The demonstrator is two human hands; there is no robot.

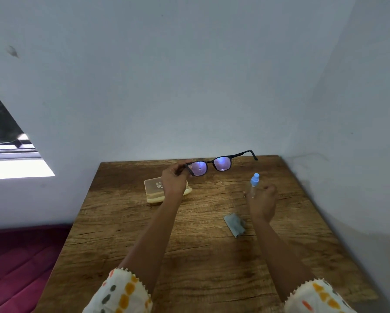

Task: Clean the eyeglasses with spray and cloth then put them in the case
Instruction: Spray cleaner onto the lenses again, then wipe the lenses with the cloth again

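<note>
Two grasps noted. The left fingers [180, 169] pinch the eyeglasses [212, 164] at one temple. The right fingers [269, 190] clasp the spray bottle [254, 179], cloth [234, 224] near them.

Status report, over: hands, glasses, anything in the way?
Left grip pinches eyeglasses by one temple, held above table. Right grip holds spray bottle. Cloth and case on table; nothing blocking.
</note>
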